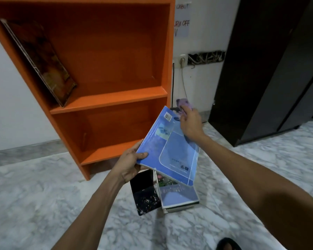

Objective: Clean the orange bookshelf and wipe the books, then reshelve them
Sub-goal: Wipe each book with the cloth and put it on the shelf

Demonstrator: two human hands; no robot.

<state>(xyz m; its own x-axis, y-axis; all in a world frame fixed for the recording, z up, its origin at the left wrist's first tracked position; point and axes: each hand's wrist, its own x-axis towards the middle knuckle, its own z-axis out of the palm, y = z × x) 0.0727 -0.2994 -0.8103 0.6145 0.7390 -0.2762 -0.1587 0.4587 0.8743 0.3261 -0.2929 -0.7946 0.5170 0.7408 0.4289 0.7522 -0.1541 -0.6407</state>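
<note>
While the left hand (132,163) grips the lower left corner of a blue book (170,147) near the middle of the frame, thumb on the cover and fingers curled beneath, the right hand (190,123) is bunched round a purple cloth (182,102) and rests it against the book's upper right part. The book is held tilted in the air, cover up, just in front of the lower right corner of the orange bookshelf (107,98), which fills the upper left of the frame. On its upper shelf one brown book (43,60) leans against the left wall; the lower shelf shows only bare orange board. Directly below the blue book, a small pile of books (179,197) lies on the grey marble floor (43,195), with a black book (145,193) touching the pile's left side. A black cabinet (269,69) stands at the upper right, and between it and the bookshelf the white wall carries a socket (182,61) with a cable and a handwritten paper notice (182,20).
</note>
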